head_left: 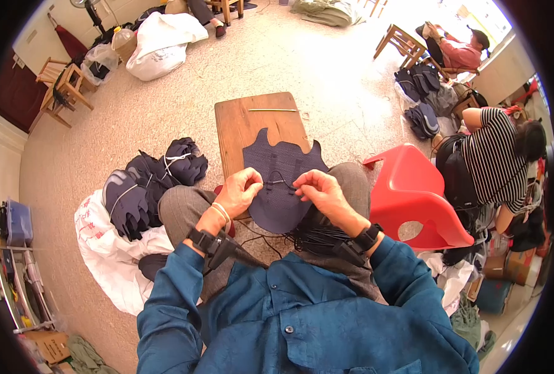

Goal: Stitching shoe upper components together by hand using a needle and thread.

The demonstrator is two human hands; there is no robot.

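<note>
A dark navy flat fabric piece [276,209], with pointed tips at its far end, lies over the near part of a wooden bench [233,118] and my lap. A thin dark cord [281,176] runs across its middle. At the left of the cord, my left hand [240,191] is closed in a pinch, the cord's end hidden at the fingertips. My right hand [324,194] pinches the cord on the other side. More dark cords [317,238] hang in a bundle at my lap beneath the right wrist. A thin pale stick [273,110] rests on the bench.
Tied bundles of dark fabric pieces [130,196] and a white sack [99,255] are at my left. A red plastic chair [414,193] stands close on the right. Beyond it sits a person in a striped shirt [492,153]; another person [461,55] sits farther back.
</note>
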